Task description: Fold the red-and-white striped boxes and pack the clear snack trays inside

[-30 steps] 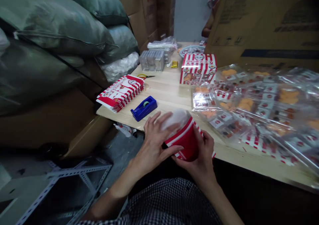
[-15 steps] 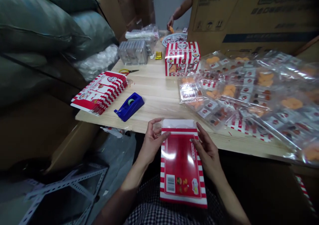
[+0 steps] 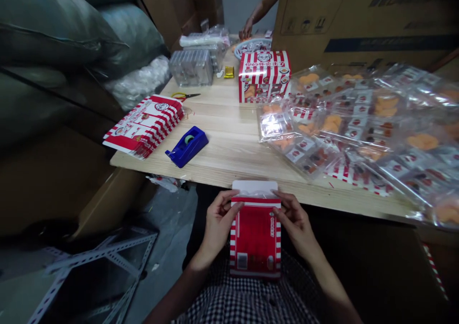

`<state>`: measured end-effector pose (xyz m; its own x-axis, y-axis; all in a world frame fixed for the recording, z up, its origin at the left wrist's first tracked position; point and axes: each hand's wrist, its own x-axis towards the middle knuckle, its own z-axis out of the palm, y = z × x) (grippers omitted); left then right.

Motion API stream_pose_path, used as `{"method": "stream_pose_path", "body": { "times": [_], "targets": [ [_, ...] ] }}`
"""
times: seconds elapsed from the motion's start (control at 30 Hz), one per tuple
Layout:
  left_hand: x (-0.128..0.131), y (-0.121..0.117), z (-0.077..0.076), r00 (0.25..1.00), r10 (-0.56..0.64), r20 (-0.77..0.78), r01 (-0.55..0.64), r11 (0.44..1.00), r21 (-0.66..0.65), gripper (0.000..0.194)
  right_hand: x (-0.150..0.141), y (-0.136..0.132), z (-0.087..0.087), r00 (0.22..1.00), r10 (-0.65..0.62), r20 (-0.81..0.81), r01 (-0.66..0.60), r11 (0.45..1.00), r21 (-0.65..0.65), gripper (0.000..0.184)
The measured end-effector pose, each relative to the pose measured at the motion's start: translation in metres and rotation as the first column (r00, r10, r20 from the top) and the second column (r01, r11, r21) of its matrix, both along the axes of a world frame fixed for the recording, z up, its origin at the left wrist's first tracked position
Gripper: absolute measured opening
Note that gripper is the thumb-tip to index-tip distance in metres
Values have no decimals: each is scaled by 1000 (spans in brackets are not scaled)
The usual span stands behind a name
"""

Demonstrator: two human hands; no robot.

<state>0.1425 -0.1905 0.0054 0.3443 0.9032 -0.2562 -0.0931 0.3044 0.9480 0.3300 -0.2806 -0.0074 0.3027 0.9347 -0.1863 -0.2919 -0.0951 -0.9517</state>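
Note:
A flat red-and-white striped cardboard box (image 3: 255, 233) is held over my lap, just before the table edge. Its white flap (image 3: 254, 188) points away from me, and a barcode shows low on the left. My left hand (image 3: 220, 221) pinches the upper left side, thumb on the printed face. Opposite it, my right hand (image 3: 294, 221) grips the upper right side, with its thumb on the face and fingers by the flap. Fingers behind the box are hidden.
A blue tape dispenser (image 3: 188, 146), a stack of folded striped boxes (image 3: 145, 125) and scissors (image 3: 184, 95) lie left. An assembled striped box (image 3: 264, 77) stands farther back. Clear blister packs (image 3: 340, 128) cover the right. Another person's hand (image 3: 246, 29) reaches to a bowl (image 3: 252, 50) behind.
The box's far end has tipped, so its face looks shorter and its near edge sits higher in view. My right fingers have shifted to the flap's base. The other person's hand has lowered toward the bowl.

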Motion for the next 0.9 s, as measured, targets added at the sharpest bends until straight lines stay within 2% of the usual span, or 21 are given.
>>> {"method": "stream_pose_path", "body": {
  "times": [0.1,0.17,0.27,0.37,0.47,0.53,0.67,0.8,0.9],
  "targets": [
    [-8,2,-3,994,-74,-77,77,996,35,20,1,1,-4,1000,22,4,-22,999,-26,20],
    [-13,7,-3,983,-119,-142,129,990,63,18,1,5,-8,1000,1,25,0,999,-43,18],
    [-17,23,-3,956,-179,-234,215,966,141,21,5,14,-13,997,27,66,-24,998,-53,20],
    [-18,42,-3,923,-261,-283,331,912,240,25,14,22,-17,984,122,130,-116,992,-53,26],
    [-17,53,-1,889,-351,-292,428,865,262,28,24,25,-14,969,201,144,-194,979,-58,30],
    [-16,55,1,880,-382,-283,451,859,242,31,28,24,-10,966,231,113,-224,972,-72,31],
    [-15,50,1,901,-381,-210,407,909,95,34,27,20,-2,977,194,88,-185,977,-104,31],
    [-11,46,-8,948,-287,-139,294,955,29,29,19,18,-6,995,83,54,-76,991,-112,28],
    [-6,47,-14,976,-218,10,219,975,-30,23,10,20,-11,1000,-17,-24,14,992,-126,25]
  ]
}}
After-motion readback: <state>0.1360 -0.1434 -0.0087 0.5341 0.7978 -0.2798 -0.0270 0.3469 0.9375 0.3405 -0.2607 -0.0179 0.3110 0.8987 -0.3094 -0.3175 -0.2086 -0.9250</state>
